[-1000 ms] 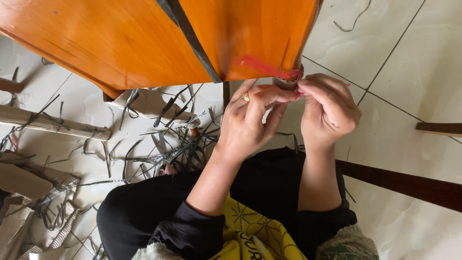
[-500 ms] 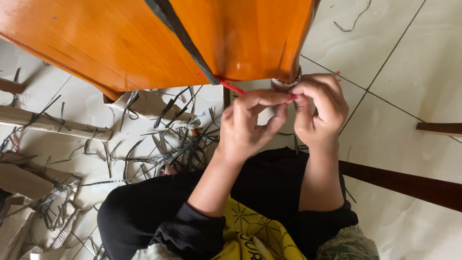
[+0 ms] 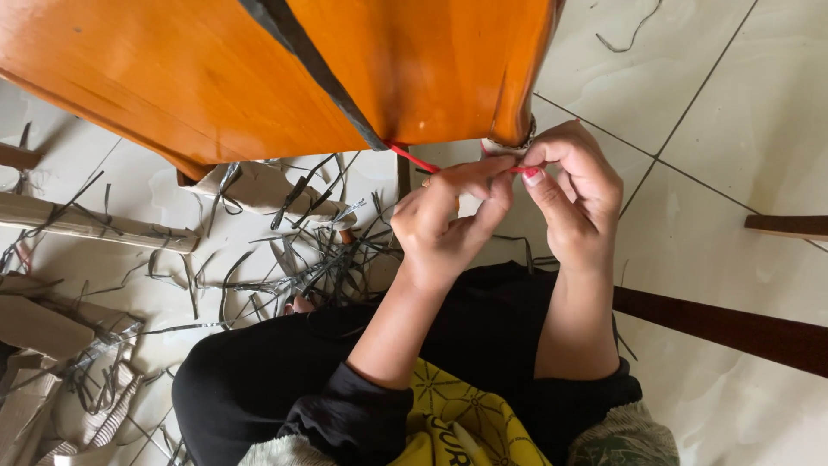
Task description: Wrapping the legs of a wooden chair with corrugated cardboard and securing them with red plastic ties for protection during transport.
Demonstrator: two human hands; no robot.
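Note:
A glossy orange wooden chair seat (image 3: 216, 78) fills the top of the head view, with a dark strap (image 3: 310, 60) running across it. A thin red cord (image 3: 412, 160) comes out from under the strap at the seat's edge. My left hand (image 3: 448, 220) pinches the cord between thumb and forefinger, a ring on one finger. My right hand (image 3: 573, 194) meets it just below the seat's corner, its fingertips closed on the same cord. Both hands touch at the fingertips.
Dark cut strips (image 3: 319, 250) and torn cardboard pieces (image 3: 82, 224) litter the white tiled floor (image 3: 716, 103) at left. Dark wooden chair legs (image 3: 733, 328) lie at right. My lap in black trousers (image 3: 285, 371) and a yellow garment are at the bottom.
The red cord has been drawn out longer and tauter from the seat edge. My hands have shifted slightly downward, fingertips pinched closer together.

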